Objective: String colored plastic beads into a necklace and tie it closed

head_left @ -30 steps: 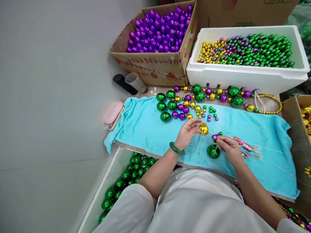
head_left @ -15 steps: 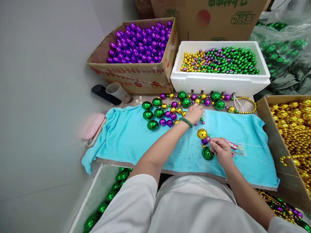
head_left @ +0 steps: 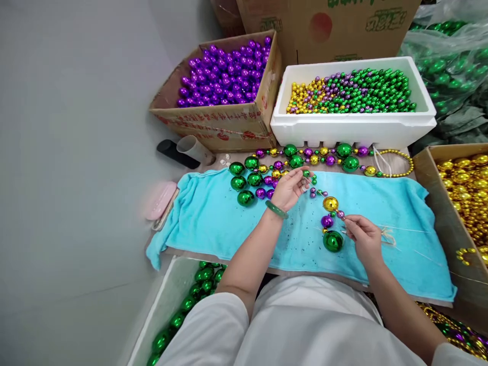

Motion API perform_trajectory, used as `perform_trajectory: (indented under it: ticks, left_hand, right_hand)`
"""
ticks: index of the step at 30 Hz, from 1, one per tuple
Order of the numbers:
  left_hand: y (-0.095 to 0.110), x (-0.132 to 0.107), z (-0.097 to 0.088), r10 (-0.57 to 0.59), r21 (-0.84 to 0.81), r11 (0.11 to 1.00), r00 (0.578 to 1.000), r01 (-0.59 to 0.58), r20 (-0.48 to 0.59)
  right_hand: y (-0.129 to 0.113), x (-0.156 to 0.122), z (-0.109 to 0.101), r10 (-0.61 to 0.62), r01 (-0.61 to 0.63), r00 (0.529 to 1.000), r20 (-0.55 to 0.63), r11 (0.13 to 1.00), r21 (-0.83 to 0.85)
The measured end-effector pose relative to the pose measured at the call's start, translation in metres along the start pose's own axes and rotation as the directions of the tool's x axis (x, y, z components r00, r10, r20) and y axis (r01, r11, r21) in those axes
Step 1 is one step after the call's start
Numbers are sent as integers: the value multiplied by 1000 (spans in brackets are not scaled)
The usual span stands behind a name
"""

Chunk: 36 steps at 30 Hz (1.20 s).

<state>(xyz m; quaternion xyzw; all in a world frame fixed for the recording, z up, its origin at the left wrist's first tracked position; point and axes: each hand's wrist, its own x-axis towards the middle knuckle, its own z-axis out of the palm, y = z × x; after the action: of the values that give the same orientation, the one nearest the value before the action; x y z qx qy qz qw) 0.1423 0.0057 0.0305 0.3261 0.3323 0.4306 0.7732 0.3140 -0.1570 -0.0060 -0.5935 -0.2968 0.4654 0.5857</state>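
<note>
My left hand [head_left: 290, 189], wearing a green bangle, is turned palm up above the blue towel. Its fingers pinch a small green bead [head_left: 306, 174] at the end of a thin pale thread. The thread slants down to a large gold bead [head_left: 330, 204], with a purple bead [head_left: 327, 221] and a big green bead [head_left: 333, 241] hanging below. My right hand [head_left: 364, 236] is closed on the thread beside a small light-purple bead [head_left: 340, 214]. Several small loose beads [head_left: 313, 193] lie between the hands. Larger green beads [head_left: 245, 198] sit in rows left of my left hand.
A finished-looking bead strand [head_left: 330, 160] lies along the back of the blue towel [head_left: 229, 229]. Behind stand a carton of purple beads [head_left: 213, 122] and a white foam box [head_left: 354, 124] of small mixed beads. A carton of gold beads [head_left: 430, 188] is at right; a pink case [head_left: 162, 199] at left.
My left hand has drawn back from the loose beads and turned palm up, a small green bead at its fingertips. My right hand still holds the thread. The whole view has shifted slightly.
</note>
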Motion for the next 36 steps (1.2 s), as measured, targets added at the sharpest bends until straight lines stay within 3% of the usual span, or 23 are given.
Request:
perform_trajectory:
  ticks: [6,13,20,30,34,36]
  left_hand:
    - [5,-29,-11,-12,-101,995,999,8,-44]
    - [9,-35,-17,1,-92,996,992,-13,-123]
    - [9,-35,-21,72,-56,995,993,-77,-92]
    - [12,-39,-23,129,57,991,986,-124,-106]
    - [9,-40,-24,212,211,960,970,-185,-117]
    - [3,-44,-21,199,286,943,977,-169,-80]
  right_hand:
    - [-5,0,6,-17,21,999,51,997,-75]
    - [-6,0,12,-29,36,997,73,994,-101]
    - [-13,-1,12,-17,23,998,56,994,-108]
    - [-8,2,9,-32,46,996,86,985,-167]
    - [-3,2,12,39,-18,990,134,987,-157]
    - [-1,3,16,69,-49,986,155,991,-128]
